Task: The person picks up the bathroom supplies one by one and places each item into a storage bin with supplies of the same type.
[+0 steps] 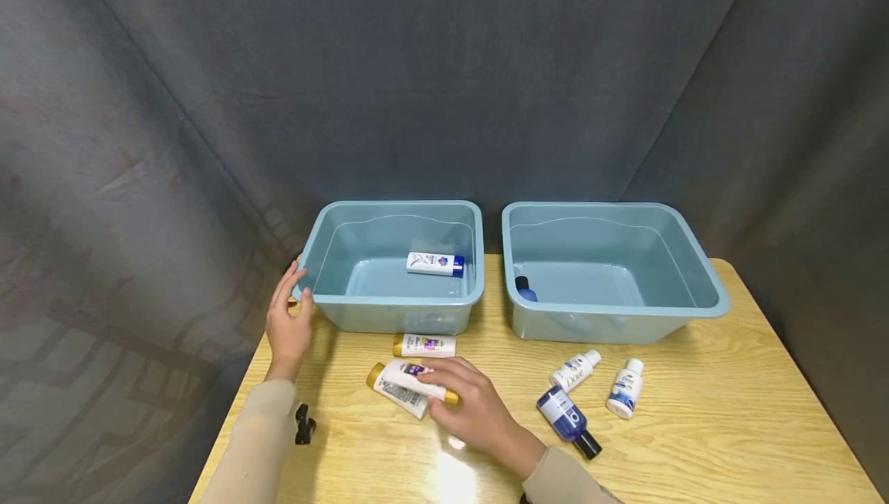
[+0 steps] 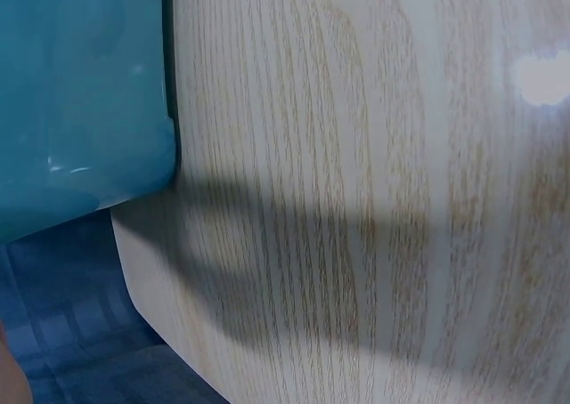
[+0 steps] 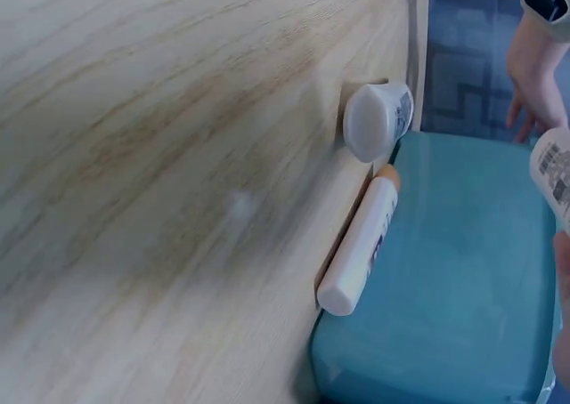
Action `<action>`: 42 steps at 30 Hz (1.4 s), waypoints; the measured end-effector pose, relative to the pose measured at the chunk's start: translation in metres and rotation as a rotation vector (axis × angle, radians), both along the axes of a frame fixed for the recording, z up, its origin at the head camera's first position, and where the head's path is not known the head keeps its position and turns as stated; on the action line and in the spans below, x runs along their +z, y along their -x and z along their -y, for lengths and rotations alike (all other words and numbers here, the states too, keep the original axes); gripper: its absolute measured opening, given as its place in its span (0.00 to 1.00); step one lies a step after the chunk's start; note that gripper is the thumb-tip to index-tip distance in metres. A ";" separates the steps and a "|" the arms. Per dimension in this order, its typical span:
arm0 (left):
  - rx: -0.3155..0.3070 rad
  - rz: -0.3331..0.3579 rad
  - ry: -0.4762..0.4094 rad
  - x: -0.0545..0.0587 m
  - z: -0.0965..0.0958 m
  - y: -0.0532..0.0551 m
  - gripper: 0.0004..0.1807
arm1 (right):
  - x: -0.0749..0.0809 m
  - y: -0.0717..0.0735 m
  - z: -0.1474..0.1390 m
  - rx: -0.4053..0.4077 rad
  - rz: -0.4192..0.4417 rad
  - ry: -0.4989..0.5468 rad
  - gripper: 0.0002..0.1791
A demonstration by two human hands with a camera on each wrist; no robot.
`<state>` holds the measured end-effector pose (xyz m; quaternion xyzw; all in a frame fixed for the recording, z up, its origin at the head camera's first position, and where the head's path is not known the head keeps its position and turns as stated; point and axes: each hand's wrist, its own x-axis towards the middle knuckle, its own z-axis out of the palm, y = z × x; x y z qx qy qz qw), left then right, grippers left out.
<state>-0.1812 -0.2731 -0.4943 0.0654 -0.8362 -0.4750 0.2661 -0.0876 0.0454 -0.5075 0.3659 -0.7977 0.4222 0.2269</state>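
Observation:
My right hand grips a white bottle with a gold cap, which is raised off the table in the right wrist view. Below it lies a second white gold-capped bottle, label side partly covered. A third such bottle lies against the front wall of the left blue bin. My left hand touches that bin's left front corner, fingers fairly straight along the rim and thumb at the front. Inside the left bin is a white bottle with a blue cap.
A second blue bin stands to the right, holding a dark-capped blue bottle. In front of it lie two white bottles and a dark blue bottle with a black cap. A grey curtain hangs behind the table.

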 end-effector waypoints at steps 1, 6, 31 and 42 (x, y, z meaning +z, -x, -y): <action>0.002 0.002 -0.001 0.000 0.000 0.000 0.21 | 0.002 0.000 0.000 0.001 -0.004 0.000 0.22; 0.001 -0.006 0.001 0.000 -0.001 0.001 0.21 | 0.010 0.000 -0.002 0.003 -0.007 -0.017 0.22; 0.029 -0.010 -0.001 -0.001 -0.003 0.001 0.21 | 0.034 0.018 -0.016 -0.010 -0.090 0.047 0.24; 0.039 -0.013 0.000 0.002 -0.004 0.000 0.22 | 0.043 0.021 -0.015 -0.004 -0.097 0.076 0.24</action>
